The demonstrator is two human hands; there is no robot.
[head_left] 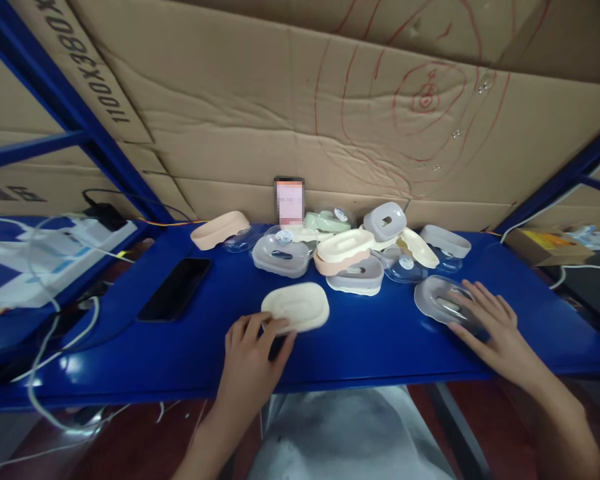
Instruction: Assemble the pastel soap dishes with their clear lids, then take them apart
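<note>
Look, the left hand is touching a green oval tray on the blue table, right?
Not quite. The head view shows the left hand touching a cream oval tray, not a green one, on the blue table.

Black phone on blue table

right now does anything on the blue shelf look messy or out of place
Yes. The soap boxes at the back lie in a loose heap, tilted and overlapping, some lids apart from bases. The cream base by the left hand lies apart from it.
</note>
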